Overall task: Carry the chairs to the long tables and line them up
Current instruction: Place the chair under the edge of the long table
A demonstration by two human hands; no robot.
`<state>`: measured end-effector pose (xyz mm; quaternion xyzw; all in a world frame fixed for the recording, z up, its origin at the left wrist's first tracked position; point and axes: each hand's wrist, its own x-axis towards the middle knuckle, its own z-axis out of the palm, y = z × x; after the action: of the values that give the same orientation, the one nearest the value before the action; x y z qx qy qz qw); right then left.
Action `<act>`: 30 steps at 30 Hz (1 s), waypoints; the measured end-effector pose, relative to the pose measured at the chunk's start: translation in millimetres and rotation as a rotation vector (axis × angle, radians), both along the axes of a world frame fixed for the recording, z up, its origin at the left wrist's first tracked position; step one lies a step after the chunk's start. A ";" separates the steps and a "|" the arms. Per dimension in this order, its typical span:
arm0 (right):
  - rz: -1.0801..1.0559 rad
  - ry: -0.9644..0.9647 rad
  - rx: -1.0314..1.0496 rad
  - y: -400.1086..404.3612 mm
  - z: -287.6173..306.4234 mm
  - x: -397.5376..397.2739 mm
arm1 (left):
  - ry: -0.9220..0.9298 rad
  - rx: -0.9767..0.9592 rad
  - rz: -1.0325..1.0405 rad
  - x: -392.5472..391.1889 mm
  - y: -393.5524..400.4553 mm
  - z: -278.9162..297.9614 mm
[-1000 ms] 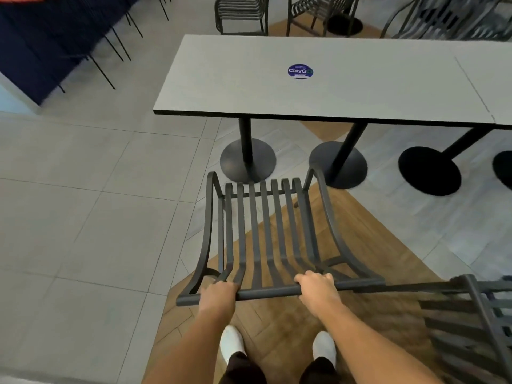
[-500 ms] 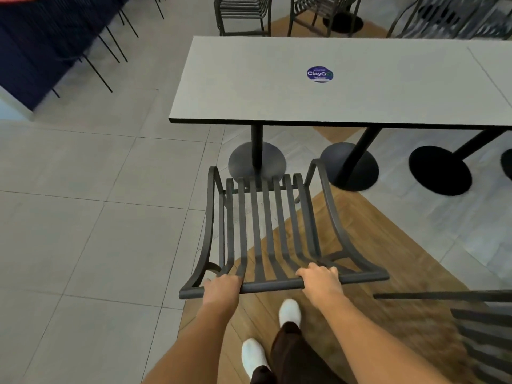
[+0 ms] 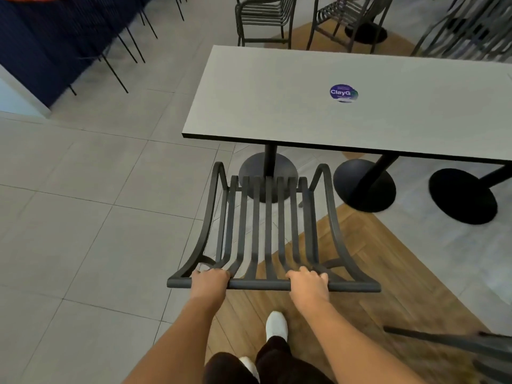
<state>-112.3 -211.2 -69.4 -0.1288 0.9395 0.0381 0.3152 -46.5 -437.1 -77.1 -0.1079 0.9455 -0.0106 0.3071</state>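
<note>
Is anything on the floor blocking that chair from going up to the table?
Nothing loose lies between the chair and the table. Only the table's own round base sits straight ahead of the seat's front edge, and could limit how far the chair tucks in.

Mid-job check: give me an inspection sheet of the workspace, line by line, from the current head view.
Surface: long grey table, bare apart from a round blue sticker; black pedestal bases underneath.
Job's things: dark slatted metal chair, facing the table's near edge, its front over one base.
Clutter: part of another dark chair at the lower right, blurred.
Hands: left hand and right hand both grip the chair's top back rail.
Cables: nothing seen.
Surroundings: grey tile floor with a wood-look strip; more dark chairs beyond the table; dark blue furniture on thin black legs at the upper left.
</note>
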 end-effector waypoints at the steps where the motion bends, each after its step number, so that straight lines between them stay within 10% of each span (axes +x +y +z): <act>1: -0.004 -0.006 -0.005 -4.2 -0.5 -5.6 | 0.004 -0.004 0.000 -5.2 -4.5 -0.5; 20: -0.088 -0.112 -0.067 -71.6 11.2 -74.2 | -0.050 0.024 -0.115 -82.7 -82.3 0.0; 30: -0.307 -0.147 -0.261 -70.3 41.5 -64.1 | -0.073 0.474 -0.123 -95.6 -85.4 25.2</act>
<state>-176.4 -281.5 -27.8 -0.0262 0.9195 -0.1417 0.3658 -142.1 -522.5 -51.9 0.0254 0.9147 0.1891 0.3563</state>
